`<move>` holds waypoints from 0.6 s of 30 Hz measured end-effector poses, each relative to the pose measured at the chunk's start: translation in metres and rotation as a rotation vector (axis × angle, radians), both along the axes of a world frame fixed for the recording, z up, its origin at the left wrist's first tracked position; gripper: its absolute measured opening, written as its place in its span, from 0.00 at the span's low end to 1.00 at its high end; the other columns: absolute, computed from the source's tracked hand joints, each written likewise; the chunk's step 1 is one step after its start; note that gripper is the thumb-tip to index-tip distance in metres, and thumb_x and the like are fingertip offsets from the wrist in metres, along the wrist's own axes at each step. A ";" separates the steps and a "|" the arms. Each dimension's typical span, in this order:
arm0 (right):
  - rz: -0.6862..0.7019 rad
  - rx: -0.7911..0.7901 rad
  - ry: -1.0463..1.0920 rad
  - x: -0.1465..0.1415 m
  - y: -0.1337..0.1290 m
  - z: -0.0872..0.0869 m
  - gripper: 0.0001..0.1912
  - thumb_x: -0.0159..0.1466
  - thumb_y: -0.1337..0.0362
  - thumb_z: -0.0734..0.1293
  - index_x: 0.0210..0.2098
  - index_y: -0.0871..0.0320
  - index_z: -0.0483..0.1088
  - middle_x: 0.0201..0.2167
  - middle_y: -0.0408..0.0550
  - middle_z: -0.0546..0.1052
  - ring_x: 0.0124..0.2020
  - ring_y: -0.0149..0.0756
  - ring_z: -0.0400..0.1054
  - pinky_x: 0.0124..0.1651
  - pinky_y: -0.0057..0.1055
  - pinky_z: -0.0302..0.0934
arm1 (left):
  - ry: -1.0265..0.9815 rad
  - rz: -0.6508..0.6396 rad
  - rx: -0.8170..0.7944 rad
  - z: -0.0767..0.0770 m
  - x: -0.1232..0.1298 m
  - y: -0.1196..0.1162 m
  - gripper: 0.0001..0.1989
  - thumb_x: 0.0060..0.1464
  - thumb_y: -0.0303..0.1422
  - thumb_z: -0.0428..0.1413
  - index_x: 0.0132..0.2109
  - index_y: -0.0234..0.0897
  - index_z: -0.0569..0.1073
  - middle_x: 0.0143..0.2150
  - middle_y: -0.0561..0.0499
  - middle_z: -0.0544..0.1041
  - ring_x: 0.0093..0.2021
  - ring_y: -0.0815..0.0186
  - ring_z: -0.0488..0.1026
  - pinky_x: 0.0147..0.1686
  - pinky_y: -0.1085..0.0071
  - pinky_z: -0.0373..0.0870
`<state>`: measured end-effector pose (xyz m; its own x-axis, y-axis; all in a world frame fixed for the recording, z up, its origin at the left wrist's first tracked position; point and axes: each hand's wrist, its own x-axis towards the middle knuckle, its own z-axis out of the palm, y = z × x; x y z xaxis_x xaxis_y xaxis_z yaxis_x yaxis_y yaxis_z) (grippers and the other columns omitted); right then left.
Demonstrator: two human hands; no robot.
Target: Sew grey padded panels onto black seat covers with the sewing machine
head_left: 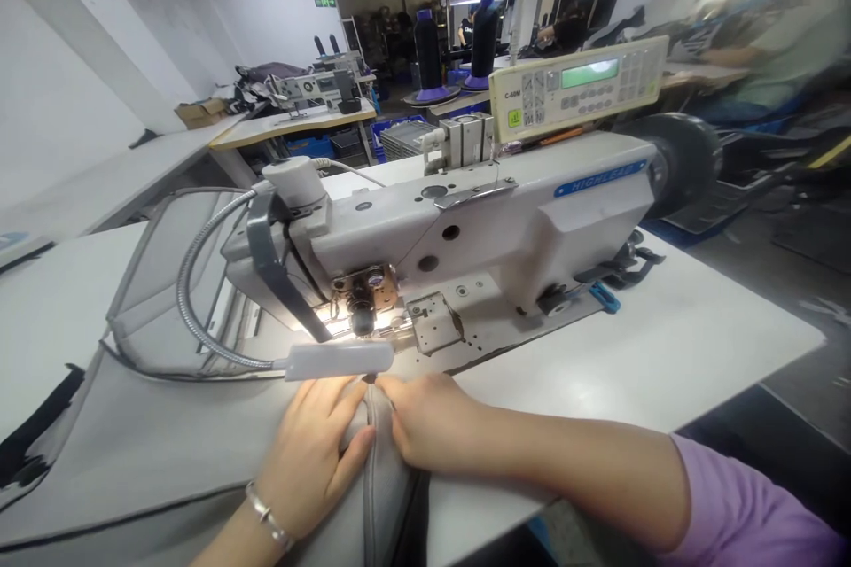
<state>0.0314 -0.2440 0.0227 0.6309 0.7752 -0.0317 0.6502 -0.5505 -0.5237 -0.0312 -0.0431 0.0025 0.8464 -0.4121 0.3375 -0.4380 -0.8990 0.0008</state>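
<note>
A large grey sewn panel (179, 425) with dark-edged seams spreads over the left of the table, beside and below the sewing machine (425, 239). My left hand (323, 443) lies on the grey panel with its thumb apart from the fingers; a bracelet circles the wrist. Just right of the raised seam (370, 461), my right hand (432, 421) is closed on the panel's edge. Both hands are in front of the lit needle area (363, 310). The white lamp head (339, 361) on a bent metal neck hides some left fingertips.
The control panel (578, 89) stands above the machine arm, with a dark handwheel (684, 159) at its right end. Two black thread cones (429, 53) stand behind. Blue snips (605, 297) lie by the base. A blurred person (784, 44) sits at far right.
</note>
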 end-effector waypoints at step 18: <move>0.170 0.303 -0.175 -0.023 -0.004 -0.015 0.14 0.57 0.62 0.61 0.42 0.58 0.68 0.29 0.44 0.67 0.23 0.32 0.55 0.25 0.30 0.55 | 0.130 0.051 -0.232 -0.014 -0.006 0.012 0.22 0.64 0.42 0.40 0.62 0.50 0.61 0.58 0.48 0.70 0.58 0.54 0.65 0.52 0.54 0.64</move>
<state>0.0082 -0.2479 0.0077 0.4682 0.8271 0.3110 0.8126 -0.2648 -0.5192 -0.0376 -0.0311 -0.0120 0.9063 -0.2923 0.3051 -0.3753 -0.8888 0.2631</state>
